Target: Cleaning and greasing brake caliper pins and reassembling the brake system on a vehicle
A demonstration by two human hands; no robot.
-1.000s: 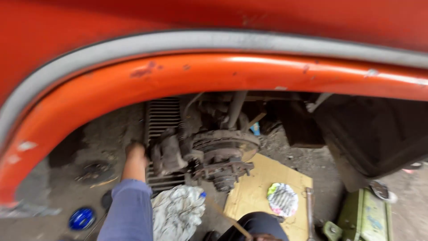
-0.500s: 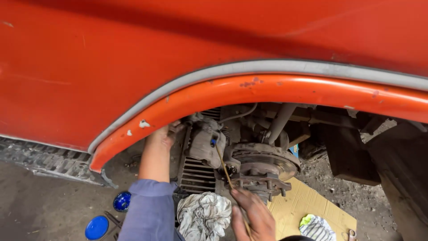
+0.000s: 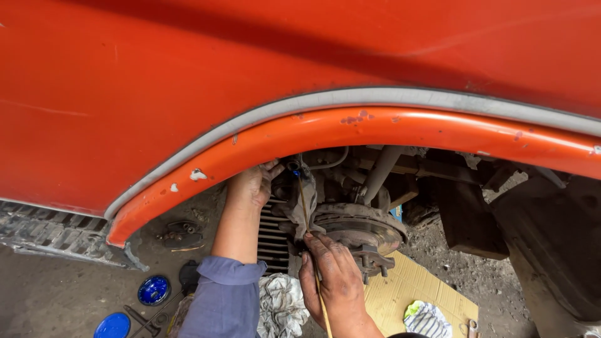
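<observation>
Working inside the wheel arch (image 3: 375, 128) of the orange body (image 3: 250, 62), wheel off; both hands are at the hub (image 3: 357, 235).

Left hand (image 3: 250, 186) is reaching up behind the caliper (image 3: 300, 200), just under the arch lip; fingers are curled and gripping something there, but what exactly I cannot tell, since the arch and caliper are hiding the tips.

Right hand (image 3: 332, 275) is sitting low, at the hub's front edge; fingers are closed together, pinching a thin yellowish rod (image 3: 307, 219); the rod is running up from that hand, past the caliper, with its top end near a small blue-tipped fitting (image 3: 294, 169) just beside the left hand.

Doing it well, as I judge it: keeping the rod straight in line with the fitting, not levering it sideways; feeding it with the lower hand in short pushes; steadying the caliper with the upper hand so nothing twists; keeping knuckles off the studs (image 3: 369, 263) on the hub face.

A white rag (image 3: 282, 307) is lying on the ground under the left sleeve (image 3: 225, 294); cardboard (image 3: 419, 288) is lying under the hub; two blue lids (image 3: 153, 290) are lying on the ground at lower left, well apart from the work.
</observation>
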